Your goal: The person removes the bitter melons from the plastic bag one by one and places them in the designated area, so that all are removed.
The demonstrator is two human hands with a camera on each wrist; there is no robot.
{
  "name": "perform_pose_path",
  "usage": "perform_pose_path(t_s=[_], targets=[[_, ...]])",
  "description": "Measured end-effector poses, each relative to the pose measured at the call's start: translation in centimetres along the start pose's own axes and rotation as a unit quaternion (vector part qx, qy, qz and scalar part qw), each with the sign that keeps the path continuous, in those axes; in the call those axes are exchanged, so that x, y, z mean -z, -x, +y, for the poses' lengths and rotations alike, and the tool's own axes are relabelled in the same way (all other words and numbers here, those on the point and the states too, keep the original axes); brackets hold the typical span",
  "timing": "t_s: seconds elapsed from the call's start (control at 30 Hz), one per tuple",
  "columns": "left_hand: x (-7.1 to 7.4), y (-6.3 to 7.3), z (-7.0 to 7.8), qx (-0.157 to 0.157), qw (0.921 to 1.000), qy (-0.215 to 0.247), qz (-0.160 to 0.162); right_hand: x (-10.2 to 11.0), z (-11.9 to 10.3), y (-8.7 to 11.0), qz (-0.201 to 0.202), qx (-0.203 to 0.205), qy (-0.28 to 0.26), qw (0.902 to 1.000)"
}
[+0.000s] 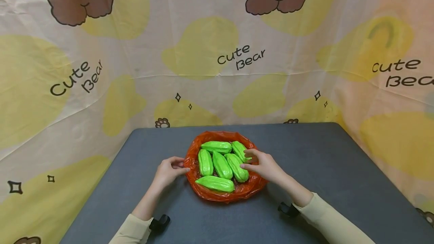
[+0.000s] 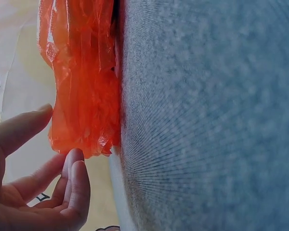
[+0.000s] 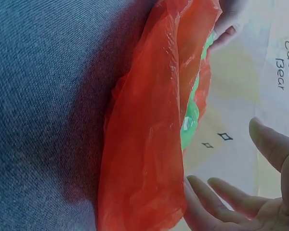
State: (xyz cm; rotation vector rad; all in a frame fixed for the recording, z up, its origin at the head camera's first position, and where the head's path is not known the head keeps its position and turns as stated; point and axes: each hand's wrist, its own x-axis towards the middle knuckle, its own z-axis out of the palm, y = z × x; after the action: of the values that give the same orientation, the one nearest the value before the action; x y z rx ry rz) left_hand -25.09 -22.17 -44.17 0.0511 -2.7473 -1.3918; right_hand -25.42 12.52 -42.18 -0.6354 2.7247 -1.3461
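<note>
Bright green, ridged, gourd-like vegetables (image 1: 222, 165), several of them, lie in a round red plastic bag (image 1: 217, 198) with its sides rolled down. The left hand (image 1: 167, 171) is at the bag's left rim, thumb and fingers spread apart. In the left wrist view that hand (image 2: 43, 178) has its thumb and fingertips close against the bag's edge (image 2: 86, 96); whether they touch it I cannot tell. Over the right rim hovers the right hand (image 1: 264, 164), partly hiding a vegetable. Its fingers are loosely bent and hold nothing; the right wrist view shows this hand (image 3: 241, 192) beside the red plastic (image 3: 144, 134).
The bag stands on a dark grey table (image 1: 305, 142), towards its far edge. A cloth (image 1: 217, 48) printed with bears and yellow patches hangs behind and at both sides. Black straps (image 1: 159, 223) are on both wrists, by the pale sleeves (image 1: 333, 217).
</note>
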Motion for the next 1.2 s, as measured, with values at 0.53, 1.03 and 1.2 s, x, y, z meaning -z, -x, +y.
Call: perform_pose_path(t_s=[0.53,1.03,1.2], targets=[[-0.2,0.1,0.0,0.015,0.9997,0.013,-0.011,-0.7,0.4,-0.7,-0.059,-0.046,0.007,0.9972],[-0.3,0.0,0.0,0.026,0.9992,0.017,-0.025,-1.1,-0.1,-1.2,-0.045,-0.075,0.047,0.995],[-0.3,0.0,0.0,0.026,0.9989,0.025,-0.031,-1.4,-0.1,-1.3,-0.042,-0.074,0.061,0.9944]])
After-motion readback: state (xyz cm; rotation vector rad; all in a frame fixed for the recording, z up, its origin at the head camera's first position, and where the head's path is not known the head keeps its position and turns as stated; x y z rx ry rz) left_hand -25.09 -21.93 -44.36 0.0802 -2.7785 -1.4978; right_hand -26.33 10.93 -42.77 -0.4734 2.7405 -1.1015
